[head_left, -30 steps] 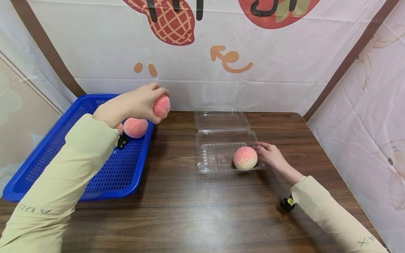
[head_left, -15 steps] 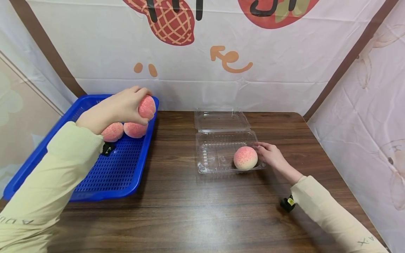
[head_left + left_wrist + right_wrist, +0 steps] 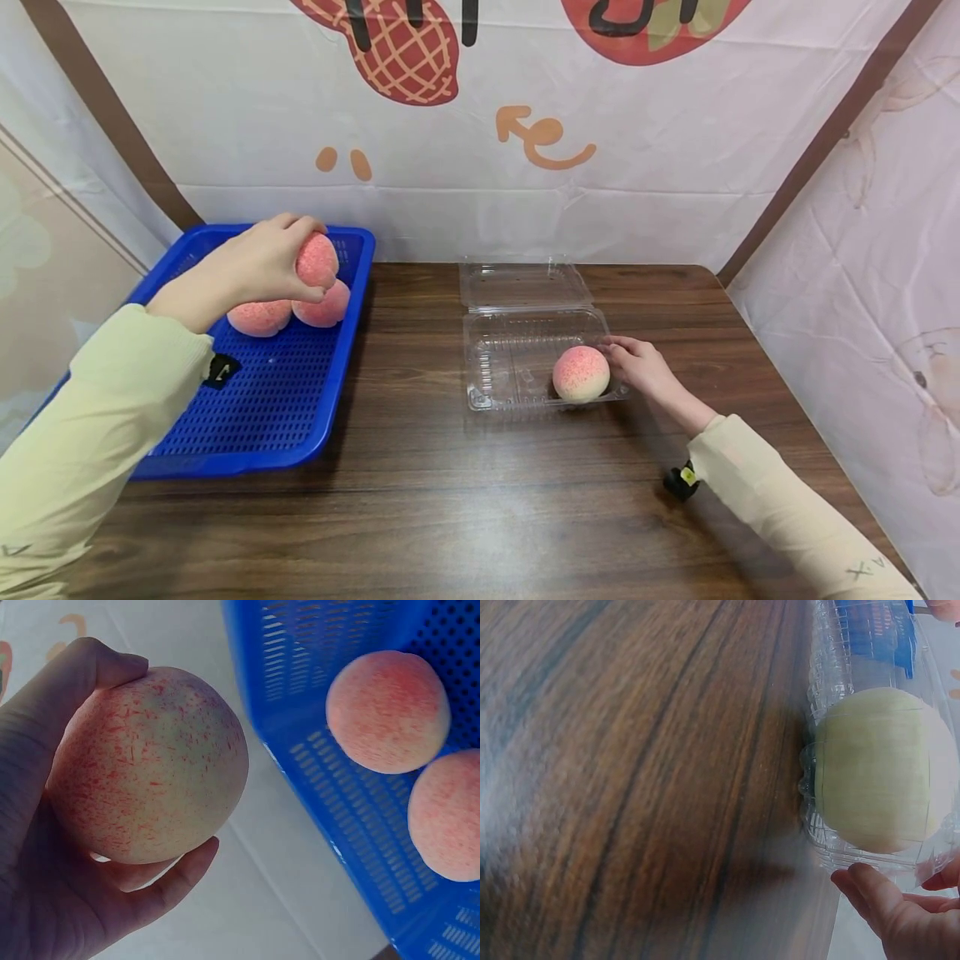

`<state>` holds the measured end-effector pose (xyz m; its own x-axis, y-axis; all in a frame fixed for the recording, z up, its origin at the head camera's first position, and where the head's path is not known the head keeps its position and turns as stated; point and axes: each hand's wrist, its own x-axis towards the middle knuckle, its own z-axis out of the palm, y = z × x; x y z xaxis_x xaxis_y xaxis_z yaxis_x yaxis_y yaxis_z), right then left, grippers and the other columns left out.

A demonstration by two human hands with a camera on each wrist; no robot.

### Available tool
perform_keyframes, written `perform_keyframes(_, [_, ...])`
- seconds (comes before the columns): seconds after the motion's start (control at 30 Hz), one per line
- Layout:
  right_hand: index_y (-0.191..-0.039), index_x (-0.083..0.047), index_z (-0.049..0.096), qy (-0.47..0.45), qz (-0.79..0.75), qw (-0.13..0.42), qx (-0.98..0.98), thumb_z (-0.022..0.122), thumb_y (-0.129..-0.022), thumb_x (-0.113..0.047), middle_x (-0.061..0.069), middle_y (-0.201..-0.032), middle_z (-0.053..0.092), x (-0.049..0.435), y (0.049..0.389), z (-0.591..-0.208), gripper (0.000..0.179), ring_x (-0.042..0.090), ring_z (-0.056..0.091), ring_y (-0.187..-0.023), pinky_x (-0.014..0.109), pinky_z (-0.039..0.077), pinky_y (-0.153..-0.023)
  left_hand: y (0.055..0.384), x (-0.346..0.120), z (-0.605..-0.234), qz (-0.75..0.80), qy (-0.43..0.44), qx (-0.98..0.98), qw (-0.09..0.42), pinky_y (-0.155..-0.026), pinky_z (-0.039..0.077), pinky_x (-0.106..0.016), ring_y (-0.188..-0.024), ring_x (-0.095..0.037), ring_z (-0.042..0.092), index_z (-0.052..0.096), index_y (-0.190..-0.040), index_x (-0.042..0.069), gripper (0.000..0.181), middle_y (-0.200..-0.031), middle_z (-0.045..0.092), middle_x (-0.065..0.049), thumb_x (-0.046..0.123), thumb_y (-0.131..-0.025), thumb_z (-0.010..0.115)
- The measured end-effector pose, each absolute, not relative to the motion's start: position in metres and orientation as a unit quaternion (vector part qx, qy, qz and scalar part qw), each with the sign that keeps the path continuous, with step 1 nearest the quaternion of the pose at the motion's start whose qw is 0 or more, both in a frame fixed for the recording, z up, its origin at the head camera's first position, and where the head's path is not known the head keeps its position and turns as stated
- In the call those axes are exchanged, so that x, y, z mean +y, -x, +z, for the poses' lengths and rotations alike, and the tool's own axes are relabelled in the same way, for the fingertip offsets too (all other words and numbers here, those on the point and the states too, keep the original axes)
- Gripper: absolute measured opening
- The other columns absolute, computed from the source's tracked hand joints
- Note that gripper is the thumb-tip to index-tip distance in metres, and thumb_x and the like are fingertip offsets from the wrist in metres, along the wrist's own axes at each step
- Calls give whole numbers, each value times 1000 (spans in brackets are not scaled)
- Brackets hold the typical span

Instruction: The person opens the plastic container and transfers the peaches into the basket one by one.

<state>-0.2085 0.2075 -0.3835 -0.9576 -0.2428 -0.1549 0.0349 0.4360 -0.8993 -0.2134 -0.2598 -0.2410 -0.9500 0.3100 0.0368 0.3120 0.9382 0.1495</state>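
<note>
My left hand grips a pink peach, held up over the far part of the blue basket. In the left wrist view that peach shows its pale, red-flecked side, thumb and fingers curled around it. Two more peaches, one partly under the hand and another beside it, lie in the basket. My right hand holds the right edge of a clear plastic clamshell box, its lid folded back. Inside the box at the right sits one peach, pink above and pale below.
The box and basket stand on a dark wood table, with a strip of tabletop between them. A printed white cloth hangs right behind the table's far edge, and another cloth hangs along the right.
My left hand has moved left with its peach, from beyond the basket's right rim to over the basket, uncovering more of the peaches below. The right hand and the box have stayed put.
</note>
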Motion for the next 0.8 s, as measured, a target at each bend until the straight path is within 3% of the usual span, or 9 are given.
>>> perform_keyframes(0.8, [-130, 17, 34, 67, -524, 133, 838, 31, -98, -9, 31, -130, 41, 207, 208, -380, 42, 37, 43, -119, 38, 43, -90, 210, -288, -268, -71, 143, -987, -8, -71, 45, -55, -94, -41, 51, 43, -123, -2, 74, -113, 47, -28, 31, -65, 75])
